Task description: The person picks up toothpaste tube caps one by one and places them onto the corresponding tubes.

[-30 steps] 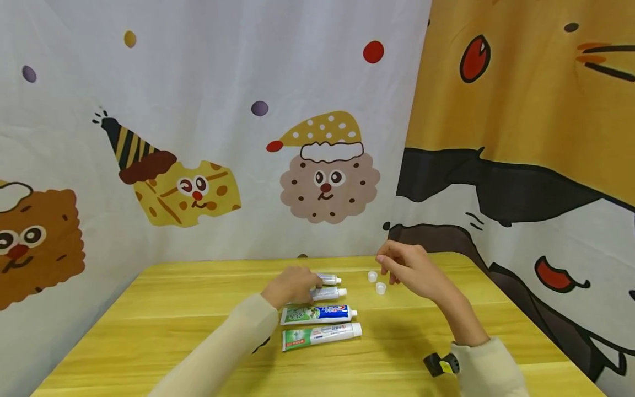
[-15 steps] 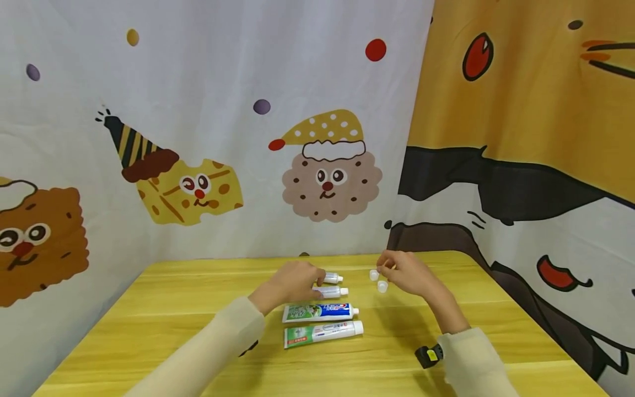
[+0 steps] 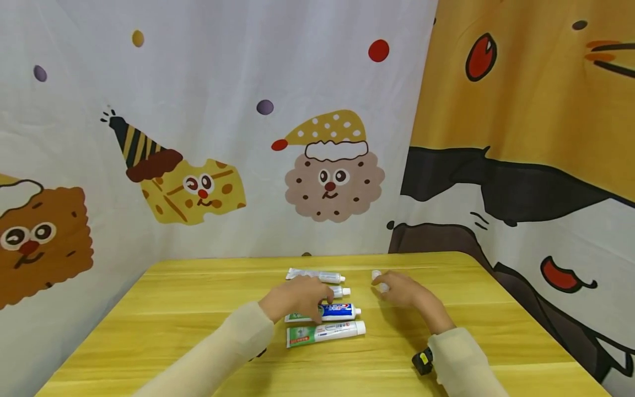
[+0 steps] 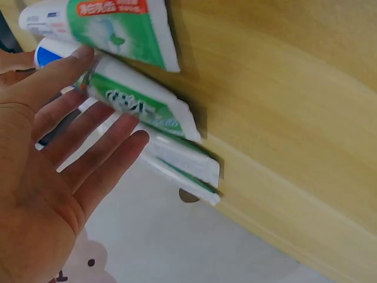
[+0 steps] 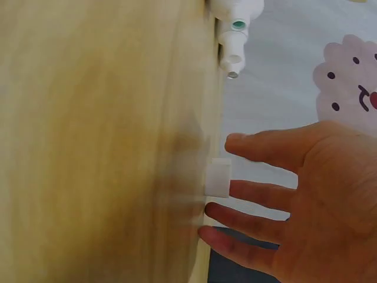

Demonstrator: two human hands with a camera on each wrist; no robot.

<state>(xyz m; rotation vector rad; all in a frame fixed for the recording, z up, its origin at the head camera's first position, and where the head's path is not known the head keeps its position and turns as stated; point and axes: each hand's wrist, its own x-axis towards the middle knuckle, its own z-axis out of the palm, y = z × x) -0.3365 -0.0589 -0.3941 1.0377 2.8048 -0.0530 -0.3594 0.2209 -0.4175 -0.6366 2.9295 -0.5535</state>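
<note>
My left hand (image 3: 299, 298) is over the row of toothpaste tubes, palm down. Its thumb (image 4: 82, 56) lies at the blue-and-green toothpaste tube (image 3: 339, 312), and the fingers stretch over the tubes behind. A green-and-white toothpaste tube (image 3: 327, 333) lies nearest the front. The two tubes farther back are a silvery-white tube (image 3: 315, 275) and a white tube (image 3: 342, 291) partly hidden by my left hand. On the right, my right hand (image 3: 405, 290) reaches down with spread fingers at two small white caps (image 3: 376, 274). One cap (image 5: 218, 177) stands right at its fingertips in the right wrist view.
The yellow wood-grain table (image 3: 188, 320) carries everything. A cartoon-printed curtain (image 3: 208, 110) hangs behind its back edge and along the right. A dark wrist device (image 3: 423, 361) sits under my right sleeve.
My left hand has come off the two far tubes and moved forward to the blue-and-green one. My right hand has lowered from above onto the white caps.
</note>
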